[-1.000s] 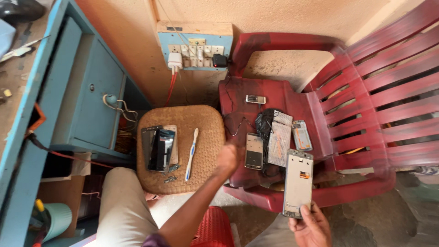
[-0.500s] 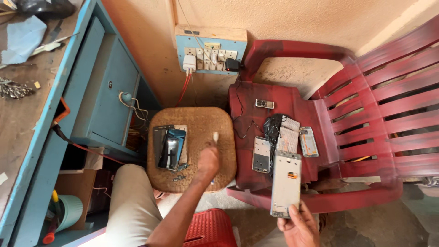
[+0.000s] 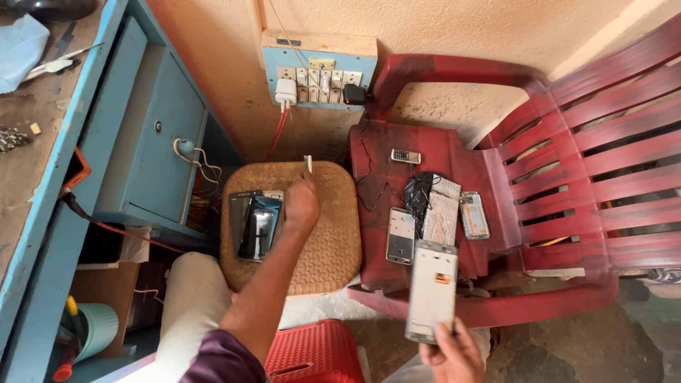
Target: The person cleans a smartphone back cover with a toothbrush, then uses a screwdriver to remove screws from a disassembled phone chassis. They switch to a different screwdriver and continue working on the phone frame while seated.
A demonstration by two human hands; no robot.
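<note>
My left hand (image 3: 301, 202) reaches over a round woven stool (image 3: 333, 241) and grips a thin white-handled tool (image 3: 308, 164), whose tip sticks up past my fingers. Two dark phone screens (image 3: 255, 223) lie on the stool just left of that hand. My right hand (image 3: 450, 351) holds a pale grey phone frame (image 3: 433, 291) upright at the bottom of the view, in front of a red plastic chair (image 3: 567, 163). On the chair seat lie another phone frame (image 3: 401, 235), a blue-edged phone part (image 3: 473, 215), a flat patterned panel (image 3: 441, 213) and a small keypad phone (image 3: 405, 156).
A blue wooden desk with a cupboard door (image 3: 152, 135) stands at the left, its top holding a cloth and small tools. A blue socket board (image 3: 319, 74) with plugs and red wires hangs on the wall. A red plastic stool (image 3: 312, 351) sits by my knee (image 3: 191, 312).
My left hand moved from the chair seat to the stool and picked up the white-handled tool that lay there. The right hand kept the phone frame and lowered it slightly.
</note>
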